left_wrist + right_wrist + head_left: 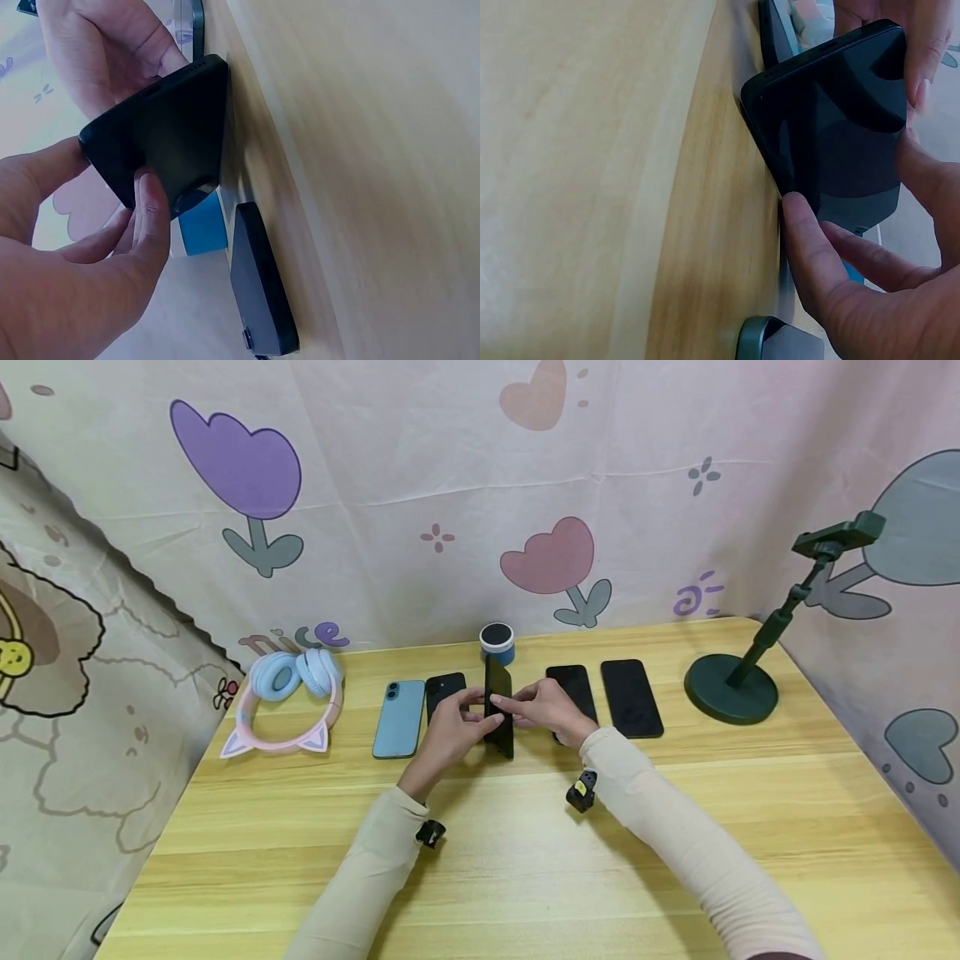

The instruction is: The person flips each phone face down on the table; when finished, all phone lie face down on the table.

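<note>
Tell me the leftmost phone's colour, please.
The leftmost phone is light blue, seen best in the head view.

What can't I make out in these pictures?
Head: lower end of the black phone beside the blue phone, behind the left hand.
Head: some of the blue container, behind the held phone.
Right wrist: most of a green-rimmed object, cut off by the bottom edge.

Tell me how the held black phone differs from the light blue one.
The held phone is black; the blue phone is light blue. The held phone tilts up steeply between the left hand and right hand; the blue phone lies flat on the table, untouched. Both have rounded corners.
</note>
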Demonstrator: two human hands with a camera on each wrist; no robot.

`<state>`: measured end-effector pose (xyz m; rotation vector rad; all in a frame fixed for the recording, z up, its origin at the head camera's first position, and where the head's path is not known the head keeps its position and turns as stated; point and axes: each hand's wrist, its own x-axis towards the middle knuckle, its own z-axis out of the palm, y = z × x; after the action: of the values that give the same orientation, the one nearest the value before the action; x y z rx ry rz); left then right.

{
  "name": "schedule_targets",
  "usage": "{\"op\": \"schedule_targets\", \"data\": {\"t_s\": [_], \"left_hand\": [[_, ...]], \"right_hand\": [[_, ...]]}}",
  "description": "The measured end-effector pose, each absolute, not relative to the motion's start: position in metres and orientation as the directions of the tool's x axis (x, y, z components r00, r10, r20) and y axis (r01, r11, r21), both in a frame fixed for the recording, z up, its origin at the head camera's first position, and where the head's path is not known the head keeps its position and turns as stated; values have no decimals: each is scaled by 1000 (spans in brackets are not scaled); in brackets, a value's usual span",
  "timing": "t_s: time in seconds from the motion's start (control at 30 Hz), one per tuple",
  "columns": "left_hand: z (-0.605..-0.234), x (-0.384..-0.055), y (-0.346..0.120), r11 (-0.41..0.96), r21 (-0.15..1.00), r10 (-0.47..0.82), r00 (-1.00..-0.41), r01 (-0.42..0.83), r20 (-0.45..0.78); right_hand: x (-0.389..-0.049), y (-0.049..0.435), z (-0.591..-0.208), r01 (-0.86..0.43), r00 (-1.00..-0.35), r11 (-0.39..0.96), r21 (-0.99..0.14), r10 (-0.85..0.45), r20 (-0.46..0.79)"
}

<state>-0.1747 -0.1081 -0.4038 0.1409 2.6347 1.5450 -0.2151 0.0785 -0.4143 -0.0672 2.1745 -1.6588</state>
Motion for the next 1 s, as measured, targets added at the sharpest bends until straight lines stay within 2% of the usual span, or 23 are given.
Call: {"op": "schedule_targets", "data": {"t_s": [0.5, 1.0], "left_hand": [[-404, -173, -109, 424, 905, 148, -989, 43, -22], [-406, -173, -111, 343, 937, 241, -970, 60, -26]], "right_hand": [[-212, 76, -410, 287, -896, 173, -942, -299, -328], [-212, 76, -411, 327, -875, 114, -938, -337, -346]]}}
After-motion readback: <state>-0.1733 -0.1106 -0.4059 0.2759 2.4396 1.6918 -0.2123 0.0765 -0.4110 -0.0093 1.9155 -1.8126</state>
